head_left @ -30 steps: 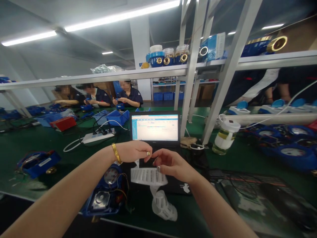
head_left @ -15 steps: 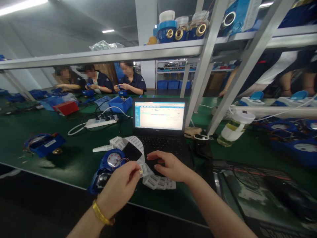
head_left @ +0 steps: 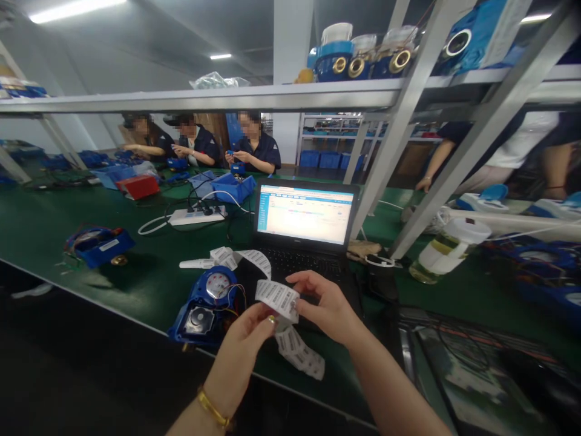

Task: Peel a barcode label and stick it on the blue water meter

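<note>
A white strip of barcode labels (head_left: 278,297) is raised over the front of the laptop, its loose tail hanging toward the table edge. At the strip's lower edge, my left hand (head_left: 247,339) pinches it between thumb and finger. My right hand (head_left: 331,309) grips the label at the right end, thumb in front and fingers curled behind. Just left of my hands lies an opened blue water meter (head_left: 200,306) with a round dial and thin wires. Behind the strip stands the open laptop (head_left: 305,215) with its screen lit.
Another blue meter part (head_left: 102,245) sits at the left. A power strip (head_left: 197,215) and blue bins (head_left: 233,188) are farther back. On the right are a drink bottle (head_left: 442,251), a mouse (head_left: 540,369) and slanting metal posts (head_left: 426,130). Several co-workers sit or stand across the table.
Both hands have lifted the label strip off the laptop front, and my right hand has closed on its end. The view has swung somewhat left.
</note>
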Demonstrator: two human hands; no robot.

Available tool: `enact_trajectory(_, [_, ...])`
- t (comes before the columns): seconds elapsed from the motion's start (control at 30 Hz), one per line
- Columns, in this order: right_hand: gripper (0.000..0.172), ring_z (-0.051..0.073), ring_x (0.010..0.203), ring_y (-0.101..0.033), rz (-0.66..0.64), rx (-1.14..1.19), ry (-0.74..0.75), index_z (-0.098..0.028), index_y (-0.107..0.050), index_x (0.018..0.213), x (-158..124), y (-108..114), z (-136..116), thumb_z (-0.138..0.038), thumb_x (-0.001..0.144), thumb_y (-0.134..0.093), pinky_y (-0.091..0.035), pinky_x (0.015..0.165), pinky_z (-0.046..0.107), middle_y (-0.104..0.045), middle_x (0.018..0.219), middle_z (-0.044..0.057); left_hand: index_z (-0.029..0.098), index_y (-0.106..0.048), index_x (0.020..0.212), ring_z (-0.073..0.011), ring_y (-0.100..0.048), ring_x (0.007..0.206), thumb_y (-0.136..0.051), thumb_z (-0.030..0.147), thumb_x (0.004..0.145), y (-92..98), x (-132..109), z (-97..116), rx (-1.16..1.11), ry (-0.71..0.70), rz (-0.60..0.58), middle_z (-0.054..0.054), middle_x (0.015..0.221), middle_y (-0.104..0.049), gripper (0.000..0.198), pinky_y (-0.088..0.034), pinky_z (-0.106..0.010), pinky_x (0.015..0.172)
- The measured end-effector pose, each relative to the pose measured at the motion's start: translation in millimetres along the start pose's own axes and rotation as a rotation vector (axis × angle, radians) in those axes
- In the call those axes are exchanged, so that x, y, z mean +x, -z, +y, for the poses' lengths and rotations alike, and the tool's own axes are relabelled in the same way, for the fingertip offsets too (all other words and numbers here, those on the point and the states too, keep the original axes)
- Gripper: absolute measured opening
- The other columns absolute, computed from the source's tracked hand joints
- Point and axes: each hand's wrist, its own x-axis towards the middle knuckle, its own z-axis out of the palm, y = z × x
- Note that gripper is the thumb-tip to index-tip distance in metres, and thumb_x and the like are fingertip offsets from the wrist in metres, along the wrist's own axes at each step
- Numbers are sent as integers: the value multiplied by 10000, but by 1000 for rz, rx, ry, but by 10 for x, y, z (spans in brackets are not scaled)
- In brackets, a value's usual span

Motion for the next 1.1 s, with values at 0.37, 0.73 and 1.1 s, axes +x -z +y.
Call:
enact_trajectory(0.37, [335,181,758,-561,123,-129,-14,-173,-534,1106,-166,181,-240,-224,776,-551,-431,687,283,-593,820,5,195,-440,1265,-165,-623,942,-563,64,711,-412,198,477,-567,-38,64,-68,1046,-667,582,-498,-250,786])
enact_trajectory(0.73, [335,194,822,-552,154,-396,16,-183,-537,1128,-228,491,-198,-303,820,-486,-430,725,298,-562,871,19,180,-468,1252,-195,-598,1065,-474,30,800,-205,259,762,-600,-155,152,-101,1122,-649,477,-528,-273,867])
enact_trajectory(1.1, [278,210,911,-548,87,-392,63,-182,-545,1110,-113,396,-260,-297,863,-492,-445,805,333,-585,961,45,157,-560,1139,-176,-627,959,-508,28,775,-326,286,604,-621,-98,124,-97,1057,-674,390,-521,-265,811])
